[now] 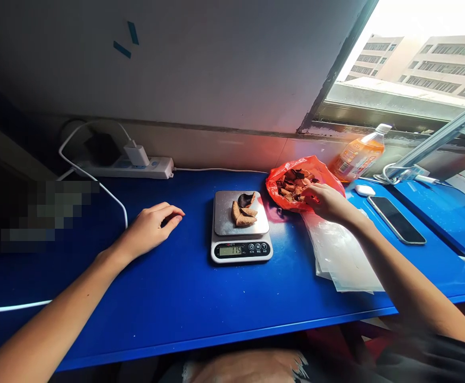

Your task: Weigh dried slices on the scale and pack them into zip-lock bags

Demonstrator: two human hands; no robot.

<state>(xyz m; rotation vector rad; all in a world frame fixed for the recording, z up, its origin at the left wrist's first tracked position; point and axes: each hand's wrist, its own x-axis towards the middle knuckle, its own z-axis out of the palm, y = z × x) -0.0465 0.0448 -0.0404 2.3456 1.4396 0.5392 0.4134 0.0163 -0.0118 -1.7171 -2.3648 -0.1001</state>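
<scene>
A white kitchen scale (242, 256) with a steel plate stands in the middle of the blue table. On its plate lie a few curled pieces of dried peel (243, 215), tan and dark brown; the display seems to read 11.5. Left of the scale, my left hand (147, 231) rests on the table, holding nothing, fingers loosely bent and thumb apart. My right hand (328, 202) is at the right side of an open red plastic bag (272, 183) full of similar dried peel. Its fingers are pinched together over the bag's contents; what lies between them is hidden.
Clear plastic bags (346, 260) lie under my right forearm. A phone (398, 219), a white earphone case (364, 190) and an orange drink bottle (358, 154) are to the right. A power strip (156, 167) and white cable (108, 192) run along the back left.
</scene>
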